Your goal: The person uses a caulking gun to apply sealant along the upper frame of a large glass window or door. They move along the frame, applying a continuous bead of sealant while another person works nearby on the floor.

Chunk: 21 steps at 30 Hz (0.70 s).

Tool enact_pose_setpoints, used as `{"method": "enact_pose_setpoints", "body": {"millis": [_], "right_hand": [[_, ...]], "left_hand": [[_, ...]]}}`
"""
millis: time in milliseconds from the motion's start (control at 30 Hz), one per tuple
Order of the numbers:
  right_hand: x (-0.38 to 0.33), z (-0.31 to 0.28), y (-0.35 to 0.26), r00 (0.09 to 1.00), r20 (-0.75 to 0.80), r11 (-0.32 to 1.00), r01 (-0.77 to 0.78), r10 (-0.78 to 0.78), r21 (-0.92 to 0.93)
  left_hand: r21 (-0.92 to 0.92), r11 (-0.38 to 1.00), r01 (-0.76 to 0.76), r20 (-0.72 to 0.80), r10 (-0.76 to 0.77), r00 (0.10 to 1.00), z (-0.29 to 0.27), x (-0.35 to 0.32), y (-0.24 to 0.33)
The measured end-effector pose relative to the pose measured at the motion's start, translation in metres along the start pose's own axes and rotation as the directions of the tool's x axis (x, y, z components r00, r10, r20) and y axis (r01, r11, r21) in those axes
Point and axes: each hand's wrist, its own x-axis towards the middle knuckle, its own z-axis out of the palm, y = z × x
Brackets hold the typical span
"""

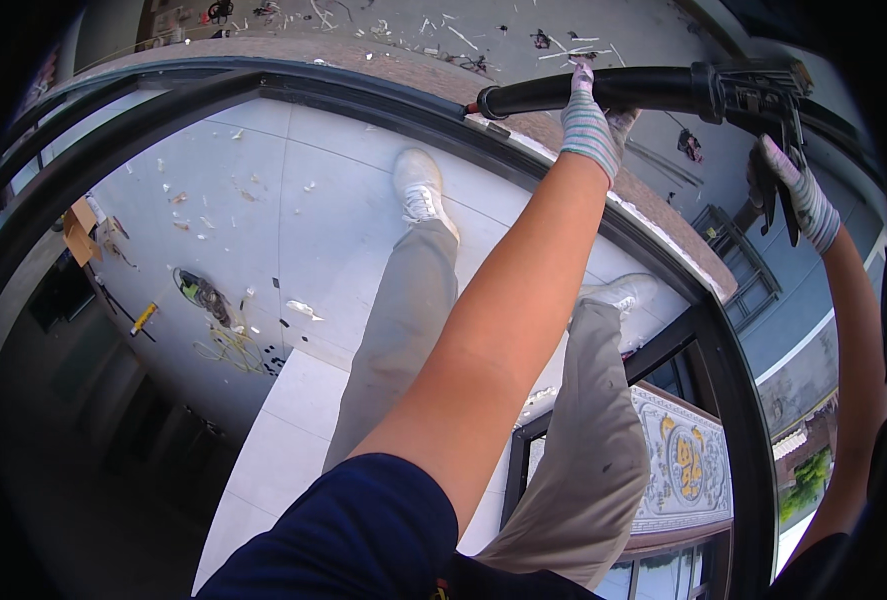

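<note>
A long black caulking gun [653, 90] lies almost level across the upper right of the view. My left hand [593, 130], in a striped knit glove, is closed around its barrel from below, near the front half. My right hand [801, 198], gloved alike, is wrapped around the handle and trigger [791, 150] at the rear end; its fingers are partly hidden. The red-brown nozzle tip [472, 107] points left and is at the dark metal frame [383, 108]; whether it touches cannot be made out.
My shoes [421, 190] stand on pale tiles [338, 200] inside the frame. A green power tool [203, 297], its yellow cord [233, 350], a yellow tool [144, 318] and scraps lie left. Beyond the frame is littered ground [383, 30]. A carved panel [663, 500] is at lower right.
</note>
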Motion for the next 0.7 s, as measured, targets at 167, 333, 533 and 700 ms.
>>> {"method": "enact_pose_setpoints", "body": {"millis": [167, 333, 533, 700], "right_hand": [[-0.006, -0.013, 0.006, 0.997, 0.027, 0.996, -0.067, 0.068, -0.057], [-0.007, -0.025, 0.014, 0.996, 0.061, 0.996, -0.063, 0.067, -0.07], [-0.008, -0.028, 0.033, 0.989, 0.119, 0.995, 0.092, -0.088, -0.024], [-0.014, -0.031, 0.039, 0.991, 0.102, 0.984, 0.098, -0.083, -0.147]], "left_hand": [[-0.012, 0.999, -0.047, 0.044, 0.047, 0.998, -0.009, -0.001, -0.018], [-0.01, 0.999, -0.043, 0.002, 0.043, 0.999, -0.01, -0.003, -0.028], [-0.008, 0.999, -0.038, 0.032, 0.038, 0.999, -0.016, -0.006, -0.039], [0.024, 0.997, -0.07, 0.055, 0.069, 0.996, -0.023, -0.004, -0.044]]}}
